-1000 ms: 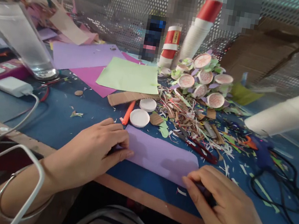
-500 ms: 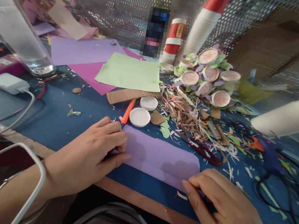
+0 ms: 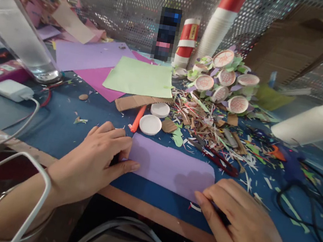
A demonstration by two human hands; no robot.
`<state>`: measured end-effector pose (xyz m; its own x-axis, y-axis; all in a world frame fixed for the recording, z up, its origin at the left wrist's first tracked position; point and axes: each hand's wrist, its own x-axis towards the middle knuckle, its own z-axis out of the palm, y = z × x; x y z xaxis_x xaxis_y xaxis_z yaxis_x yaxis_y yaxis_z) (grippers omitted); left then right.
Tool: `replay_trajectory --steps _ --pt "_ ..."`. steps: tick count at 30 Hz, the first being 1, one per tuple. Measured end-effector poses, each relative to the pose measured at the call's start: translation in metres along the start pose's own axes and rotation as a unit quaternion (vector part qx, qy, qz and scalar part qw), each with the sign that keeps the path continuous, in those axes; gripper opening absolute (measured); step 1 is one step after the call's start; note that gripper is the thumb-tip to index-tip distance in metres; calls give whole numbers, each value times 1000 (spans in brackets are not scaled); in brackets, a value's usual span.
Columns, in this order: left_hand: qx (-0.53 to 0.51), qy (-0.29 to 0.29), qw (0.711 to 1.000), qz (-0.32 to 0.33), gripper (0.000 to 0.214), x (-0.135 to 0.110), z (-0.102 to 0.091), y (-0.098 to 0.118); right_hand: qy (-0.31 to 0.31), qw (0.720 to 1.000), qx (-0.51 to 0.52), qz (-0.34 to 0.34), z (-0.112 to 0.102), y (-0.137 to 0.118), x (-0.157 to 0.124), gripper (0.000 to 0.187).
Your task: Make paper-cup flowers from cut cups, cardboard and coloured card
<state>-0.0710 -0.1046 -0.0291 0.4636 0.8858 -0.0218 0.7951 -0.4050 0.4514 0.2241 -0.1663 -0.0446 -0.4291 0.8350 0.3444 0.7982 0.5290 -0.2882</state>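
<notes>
A strip of purple paper (image 3: 169, 167) stretches between my hands near the table's front edge. My left hand (image 3: 98, 164) pinches its left end, thumb on top and fingers curled. At the right end, the thumb and fingers of my right hand (image 3: 235, 216) close on the lower corner. Just beyond the strip lie two white round discs (image 3: 150, 124), an orange pen-like stick (image 3: 138, 119) and dark red-handled scissors (image 3: 220, 159). A small brown cardboard disc (image 3: 169, 126) is beside them.
Paper scraps (image 3: 199, 115) cover the middle. Behind stand decorated paper discs (image 3: 226, 78) and stacked paper cups (image 3: 216, 31). Coloured sheets (image 3: 140, 77) and a tall water glass (image 3: 23, 36) are left; a blue glue gun (image 3: 293, 163) with black cable and more cups (image 3: 320, 116) right.
Both hands keep their hold on the purple paper, which looks slightly flatter and smoother. The left hand has shifted a little left; the view has moved slightly.
</notes>
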Motion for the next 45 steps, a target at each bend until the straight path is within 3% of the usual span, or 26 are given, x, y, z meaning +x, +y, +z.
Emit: replay_trajectory --steps 7,11,15,17,22,30,34,41,45 --pt "30 18 999 -30 35 -9 -3 -10 2 1000 -29 9 3 3 -5 31" --pt "50 62 997 15 12 -12 -2 -3 8 999 -34 16 5 3 -7 31" --pt "70 49 988 130 60 -12 2 6 15 999 -44 19 6 2 -9 31" --pt "82 16 983 164 68 -10 2 8 9 998 -48 25 6 2 -10 30" --pt "112 -23 973 200 59 -6 -2 8 -1 998 -55 37 8 3 -13 25" --pt "182 40 965 185 43 -23 2 28 7 997 -64 33 8 1 -14 25" --pt "200 92 949 225 39 -33 12 42 35 996 -76 30 9 -1 -15 21" --pt "241 100 933 247 50 -37 28 48 48 994 -103 -8 8 -5 -15 10" --pt "273 108 921 255 52 -39 33 48 31 992 -115 -47 6 -5 -18 19"
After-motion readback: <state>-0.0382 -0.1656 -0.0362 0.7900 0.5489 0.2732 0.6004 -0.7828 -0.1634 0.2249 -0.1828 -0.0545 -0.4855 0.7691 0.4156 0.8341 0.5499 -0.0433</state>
